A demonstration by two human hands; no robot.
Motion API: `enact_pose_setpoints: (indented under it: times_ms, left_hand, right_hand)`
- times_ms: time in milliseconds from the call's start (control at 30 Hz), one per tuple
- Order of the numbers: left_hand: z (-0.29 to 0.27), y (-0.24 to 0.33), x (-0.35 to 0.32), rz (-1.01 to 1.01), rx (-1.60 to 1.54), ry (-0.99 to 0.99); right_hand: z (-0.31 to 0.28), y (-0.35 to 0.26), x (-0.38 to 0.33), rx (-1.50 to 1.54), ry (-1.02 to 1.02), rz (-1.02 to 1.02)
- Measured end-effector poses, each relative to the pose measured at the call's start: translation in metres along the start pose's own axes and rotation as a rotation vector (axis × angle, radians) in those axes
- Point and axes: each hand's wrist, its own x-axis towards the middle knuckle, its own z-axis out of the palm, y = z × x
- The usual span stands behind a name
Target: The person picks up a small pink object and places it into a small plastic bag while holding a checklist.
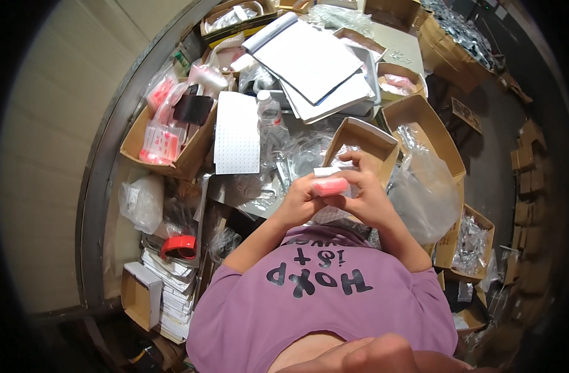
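Observation:
In front of my chest, both hands meet around a small pink packet with a white edge along its far side. My left hand closes on its left end, fingertips pressed against it. My right hand pinches the other end, with its upper fingers bent above it. The packet's contents cannot be made out. Just beyond my right hand stands a cardboard box holding clear plastic pieces. Loose clear plastic bags lie past my left hand, and a white sheet with rows of small marks lies farther left.
A plastic bottle stands beside the sheet. Stacked papers top a grey bin. The left box holds pink packets and a dark flat object. A clear bag bulges at right. A red tape roll sits at lower left.

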Motion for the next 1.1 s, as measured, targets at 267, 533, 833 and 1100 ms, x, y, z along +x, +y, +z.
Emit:
enact_pose_setpoints:
  times_ms: [267, 533, 833, 1100]
  left_hand:
    - [-0.008, -0.002, -0.009, 0.145, 0.150, -0.024]
    - [-0.016, 0.009, -0.016, 0.154, 0.109, -0.026]
    - [-0.023, 0.009, -0.018, 0.130, -0.063, -0.023]
    - [-0.015, 0.007, -0.017, 0.068, 0.098, 0.024]
  right_hand:
    - [-0.027, -0.010, 0.004, 0.041, -0.080, 0.076]
    - [-0.026, -0.007, 0.003, 0.228, -0.190, 0.215]
    - [-0.027, 0.012, 0.001, 0.330, -0.278, 0.197]
    - [-0.027, 0.012, 0.006, 0.202, -0.302, 0.156]
